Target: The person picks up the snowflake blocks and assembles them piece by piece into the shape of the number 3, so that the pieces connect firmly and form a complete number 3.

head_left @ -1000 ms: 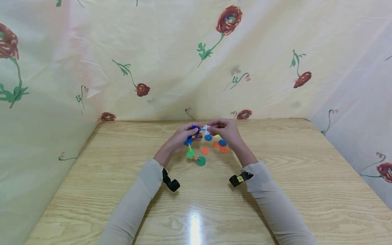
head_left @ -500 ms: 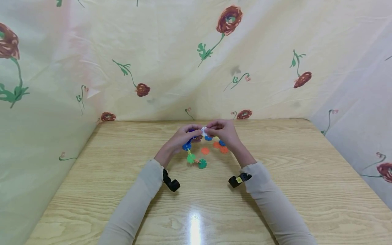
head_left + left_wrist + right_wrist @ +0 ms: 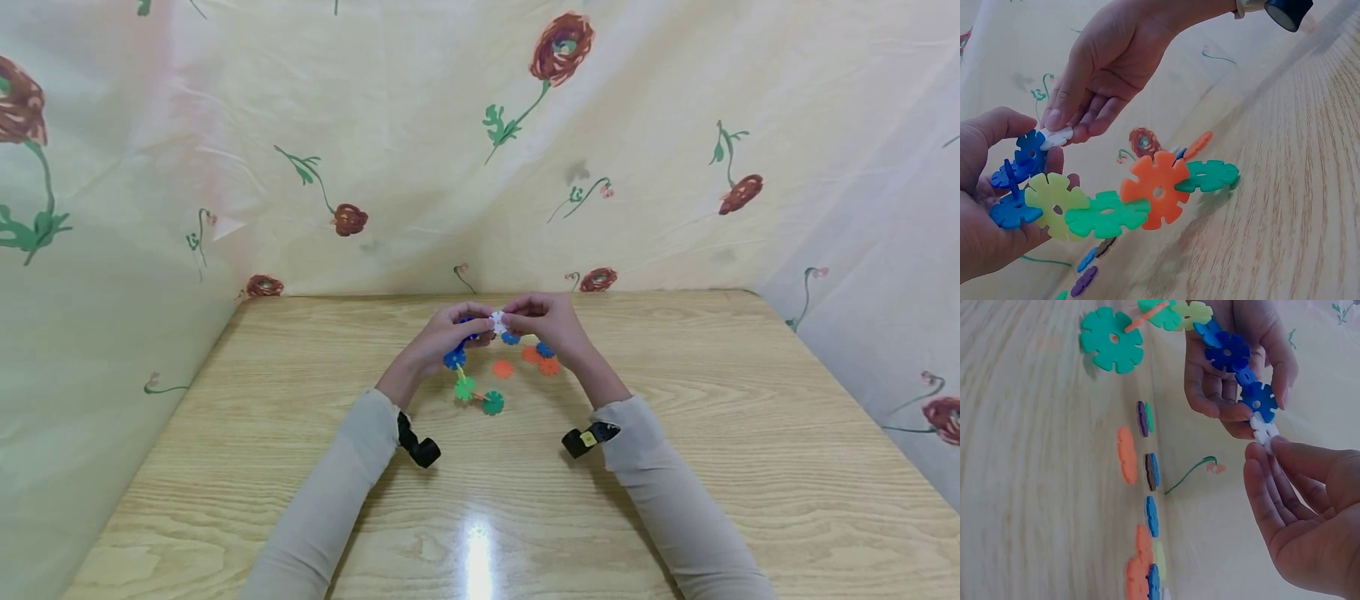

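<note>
My left hand (image 3: 438,337) holds a chain of notched plastic snowflake discs by its dark blue discs (image 3: 1227,352). From there the chain runs through a yellow disc (image 3: 1057,206), a light green disc (image 3: 1107,214) and an orange disc (image 3: 1147,181) to a darker green disc (image 3: 1100,340) at its far end. With thumb and fingers, my right hand (image 3: 551,327) pinches a white snowflake disc (image 3: 1263,430). Its edge meets the last blue disc (image 3: 1259,403) of the chain; how deep the notches sit cannot be told.
Loose discs lie on the wooden table (image 3: 300,400) beyond and below the hands: an orange disc (image 3: 502,368), a blue disc (image 3: 545,350), a purple disc (image 3: 1142,419), a brown disc (image 3: 1150,472) and others. A flowered cloth (image 3: 420,150) hangs behind the table.
The white disc in my right hand has shifted left and turned its flat face toward the head camera, between both hands' fingertips. The chain's hanging part has dropped slightly.
</note>
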Demonstrator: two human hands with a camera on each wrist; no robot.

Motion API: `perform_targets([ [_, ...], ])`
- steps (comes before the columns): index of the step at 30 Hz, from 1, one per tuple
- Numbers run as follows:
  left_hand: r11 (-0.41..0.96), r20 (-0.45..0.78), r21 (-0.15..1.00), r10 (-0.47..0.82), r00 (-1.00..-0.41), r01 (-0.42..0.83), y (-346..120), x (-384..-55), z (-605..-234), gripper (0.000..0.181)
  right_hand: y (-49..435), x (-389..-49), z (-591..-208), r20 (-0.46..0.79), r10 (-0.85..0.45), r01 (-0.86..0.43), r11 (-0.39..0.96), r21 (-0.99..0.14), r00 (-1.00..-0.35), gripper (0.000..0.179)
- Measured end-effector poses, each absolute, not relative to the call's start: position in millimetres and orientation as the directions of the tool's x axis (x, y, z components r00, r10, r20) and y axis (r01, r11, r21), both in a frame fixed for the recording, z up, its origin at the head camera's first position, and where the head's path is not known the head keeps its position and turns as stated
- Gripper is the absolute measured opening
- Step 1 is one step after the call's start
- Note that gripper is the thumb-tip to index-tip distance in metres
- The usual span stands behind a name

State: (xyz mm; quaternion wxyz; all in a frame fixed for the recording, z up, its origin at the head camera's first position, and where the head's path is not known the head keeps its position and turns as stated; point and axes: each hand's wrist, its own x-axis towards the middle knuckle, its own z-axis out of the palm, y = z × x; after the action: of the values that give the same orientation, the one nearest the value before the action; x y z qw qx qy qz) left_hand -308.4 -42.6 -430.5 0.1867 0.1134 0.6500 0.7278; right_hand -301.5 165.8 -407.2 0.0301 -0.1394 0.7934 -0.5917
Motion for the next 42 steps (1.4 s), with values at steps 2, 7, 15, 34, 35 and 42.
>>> perform_targets([
  [2, -0.086, -0.075, 0.989, 0.419, -0.905, -0.122, -42.7, -308.5, -430.3, 0.023, 167.2, -301.7, -406.0, 0.107, -0.273, -0.183, 0.273, -0.945, -0.956, 0.023],
  [7, -0.087, -0.074, 0.989, 0.417, -0.906, -0.120, -43.2, -309.2, -430.4, 0.023, 169.6, -303.5, -404.4, 0.076, -0.299, -0.167, 0.292, -0.942, -0.951, 0.024],
  [15, -0.134, -0.076, 0.981, 0.402, -0.912, -0.141, -46.8, -308.0, -428.5, 0.026, 173.1, -303.5, -401.9, 0.057, -0.314, -0.173, 0.357, -0.918, -0.948, 0.024],
  [34, -0.065, -0.100, 0.989, 0.339, -0.935, -0.130, -48.7, -307.6, -424.6, 0.030, 166.9, -298.9, -419.8, -0.160, -0.577, -0.366, 0.683, -0.632, -0.801, 0.024],
  [35, -0.064, -0.099, 0.990, 0.338, -0.936, -0.128, -48.7, -307.7, -424.6, 0.031, 166.0, -298.8, -420.4, -0.159, -0.578, -0.378, 0.692, -0.614, -0.800, 0.023],
  [42, -0.077, -0.094, 0.989, 0.334, -0.938, -0.127, -48.6, -309.1, -425.3, 0.030, 161.5, -297.3, -421.9, -0.152, -0.554, -0.397, 0.737, -0.547, -0.819, 0.017],
])
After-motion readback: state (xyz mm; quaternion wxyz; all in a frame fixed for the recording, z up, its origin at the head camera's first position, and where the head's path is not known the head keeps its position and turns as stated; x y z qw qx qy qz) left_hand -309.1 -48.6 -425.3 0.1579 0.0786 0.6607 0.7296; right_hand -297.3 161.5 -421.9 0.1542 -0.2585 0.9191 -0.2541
